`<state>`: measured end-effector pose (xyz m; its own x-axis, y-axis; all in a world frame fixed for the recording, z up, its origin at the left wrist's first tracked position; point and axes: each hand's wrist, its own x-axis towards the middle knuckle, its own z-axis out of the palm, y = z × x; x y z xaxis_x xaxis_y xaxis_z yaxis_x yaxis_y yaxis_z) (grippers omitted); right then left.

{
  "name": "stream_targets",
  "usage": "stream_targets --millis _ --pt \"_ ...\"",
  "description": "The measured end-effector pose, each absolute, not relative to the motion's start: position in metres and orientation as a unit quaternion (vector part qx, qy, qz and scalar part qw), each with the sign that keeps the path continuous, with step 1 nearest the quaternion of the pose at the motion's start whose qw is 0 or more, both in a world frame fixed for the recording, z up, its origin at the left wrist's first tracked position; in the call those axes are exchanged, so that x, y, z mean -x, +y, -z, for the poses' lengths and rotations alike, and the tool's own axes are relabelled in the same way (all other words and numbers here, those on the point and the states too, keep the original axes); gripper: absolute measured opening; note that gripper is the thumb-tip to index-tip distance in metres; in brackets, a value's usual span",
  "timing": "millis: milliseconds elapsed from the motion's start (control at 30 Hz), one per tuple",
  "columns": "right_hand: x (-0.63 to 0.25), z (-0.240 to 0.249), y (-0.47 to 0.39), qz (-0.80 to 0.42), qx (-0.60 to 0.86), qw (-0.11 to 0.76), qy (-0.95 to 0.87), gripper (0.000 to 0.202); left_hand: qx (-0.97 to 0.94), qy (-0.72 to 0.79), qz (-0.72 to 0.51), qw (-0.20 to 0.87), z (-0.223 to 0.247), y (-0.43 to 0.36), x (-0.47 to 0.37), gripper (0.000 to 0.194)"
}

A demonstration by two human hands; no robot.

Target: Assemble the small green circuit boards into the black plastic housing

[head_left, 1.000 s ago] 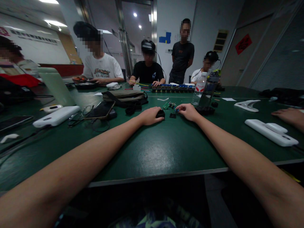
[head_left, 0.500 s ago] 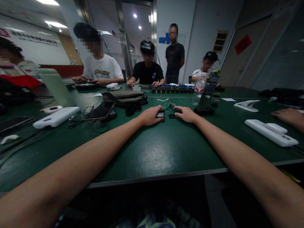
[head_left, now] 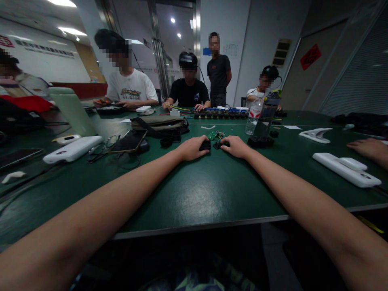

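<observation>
My left hand (head_left: 193, 148) is closed on a small black block (head_left: 205, 145), its thumb and fingers on either side of it, low over the green table (head_left: 197, 190). To the right, my right hand (head_left: 235, 146) has its fingertips together at a small black part (head_left: 217, 144) lying on the table. Whether those fingers grip that part is too small to tell. Just beyond both hands lies a little heap of green boards and thin wires (head_left: 216, 135).
Right of my hands are a black block (head_left: 260, 142), a clear bottle (head_left: 254, 117) and a dark bottle (head_left: 268, 113). A phone (head_left: 129, 141), a grey pouch (head_left: 162, 122) and a white power bank (head_left: 72, 149) lie left. Another person's hand (head_left: 368, 148) rests far right.
The block in my left hand now shows a dark face instead of a light one. My right hand has shifted slightly left. The standing person behind has moved left.
</observation>
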<state>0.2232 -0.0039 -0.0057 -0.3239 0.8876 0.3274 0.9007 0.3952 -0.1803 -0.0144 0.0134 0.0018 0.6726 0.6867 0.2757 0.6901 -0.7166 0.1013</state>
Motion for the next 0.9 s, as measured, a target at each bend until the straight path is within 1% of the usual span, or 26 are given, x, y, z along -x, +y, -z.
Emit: stream_targets --millis 133,300,400,500,567,800,900 --pt "-0.225 0.008 -0.003 0.047 0.594 0.175 -0.784 0.029 0.913 -0.382 0.142 0.01 -0.002 0.013 0.014 0.046" --pt "-0.218 0.007 -0.008 0.079 0.53 0.212 -0.817 0.043 0.916 -0.377 0.14 0.017 -0.001 0.014 0.013 0.043" --pt "-0.208 0.007 -0.011 0.076 0.512 0.18 -0.836 0.047 0.916 -0.375 0.14 0.017 -0.001 0.015 0.013 0.043" --pt "-0.201 0.006 -0.012 0.048 0.534 0.129 -0.834 0.048 0.917 -0.373 0.141 0.016 -0.001 0.015 0.014 0.043" --pt "-0.2 0.006 -0.011 0.035 0.552 0.112 -0.826 0.051 0.918 -0.372 0.139 0.013 -0.001 0.015 0.014 0.044" --pt "-0.211 0.009 -0.005 0.045 0.621 0.119 -0.774 0.057 0.918 -0.368 0.147 0.019 0.001 0.016 0.015 0.042" --pt "-0.211 0.009 -0.006 0.053 0.629 0.12 -0.766 0.06 0.917 -0.371 0.143 0.019 0.0 0.016 0.014 0.043"
